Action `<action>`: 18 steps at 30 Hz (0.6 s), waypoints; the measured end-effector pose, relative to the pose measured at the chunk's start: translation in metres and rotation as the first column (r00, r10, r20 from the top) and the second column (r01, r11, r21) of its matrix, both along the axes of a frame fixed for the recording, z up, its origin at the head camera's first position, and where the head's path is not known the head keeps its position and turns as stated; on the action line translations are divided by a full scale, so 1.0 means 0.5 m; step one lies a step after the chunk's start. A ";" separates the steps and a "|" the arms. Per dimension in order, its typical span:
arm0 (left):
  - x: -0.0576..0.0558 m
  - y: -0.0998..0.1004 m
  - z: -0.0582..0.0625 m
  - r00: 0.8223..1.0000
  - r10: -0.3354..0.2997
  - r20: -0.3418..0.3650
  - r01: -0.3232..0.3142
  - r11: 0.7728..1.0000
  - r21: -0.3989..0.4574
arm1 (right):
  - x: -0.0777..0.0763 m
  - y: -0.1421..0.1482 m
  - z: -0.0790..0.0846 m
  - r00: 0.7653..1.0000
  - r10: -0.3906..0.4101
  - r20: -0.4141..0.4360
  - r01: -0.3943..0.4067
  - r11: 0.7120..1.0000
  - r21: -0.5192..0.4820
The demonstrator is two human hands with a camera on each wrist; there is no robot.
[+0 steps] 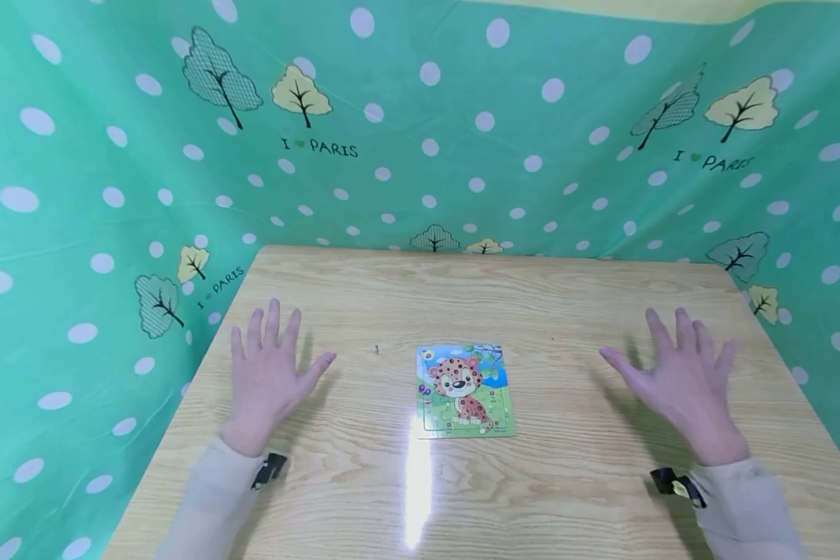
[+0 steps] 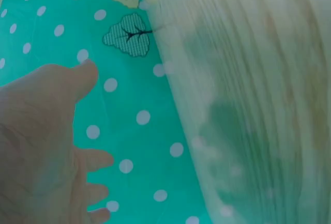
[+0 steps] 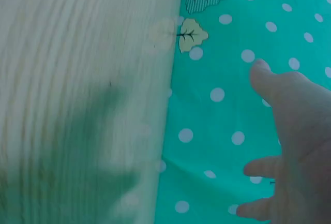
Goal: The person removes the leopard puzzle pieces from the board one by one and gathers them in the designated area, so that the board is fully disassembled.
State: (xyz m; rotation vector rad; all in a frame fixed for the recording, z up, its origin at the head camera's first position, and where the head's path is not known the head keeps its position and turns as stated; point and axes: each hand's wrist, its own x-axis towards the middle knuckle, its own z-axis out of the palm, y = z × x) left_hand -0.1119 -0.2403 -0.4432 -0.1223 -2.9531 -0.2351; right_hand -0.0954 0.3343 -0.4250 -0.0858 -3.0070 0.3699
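Observation:
A square picture puzzle [image 1: 465, 391] with a cartoon leopard on it lies flat near the middle of the wooden table [image 1: 553, 482]. To its left is my left hand [image 1: 267, 381], fingers spread and holding nothing. On the other side my right hand [image 1: 682, 381] is spread the same way, also with nothing in it. Both hands are well apart from the puzzle, thumbs pointing inward. The left wrist view catches the left thumb [image 2: 85, 79] and some fingertips; in the right wrist view the right thumb [image 3: 264, 76] shows against the cloth.
A green polka-dot cloth [image 1: 455, 155] with printed trees hangs behind the table and along its sides. A small dark speck [image 1: 376, 349] lies on the wood left of the puzzle. Bright glare runs down the tabletop below the puzzle.

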 end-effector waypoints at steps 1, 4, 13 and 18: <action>0.000 0.002 -0.002 1.000 -0.005 0.006 0.005 1.000 0.006 | 0.000 -0.005 -0.002 1.000 0.007 -0.014 -0.008 1.000 -0.017; 0.003 0.011 -0.005 0.999 -0.026 0.046 0.025 0.999 0.039 | -0.001 -0.022 -0.006 0.997 0.033 -0.072 -0.039 0.995 -0.093; 0.013 0.061 -0.027 0.975 -0.178 0.131 0.141 0.959 0.247 | -0.005 -0.083 -0.024 0.990 0.064 -0.122 -0.098 0.950 -0.296; 0.020 0.102 -0.041 0.941 -0.293 0.168 0.203 0.889 0.411 | -0.009 -0.117 -0.039 0.986 0.097 -0.134 -0.137 0.931 -0.337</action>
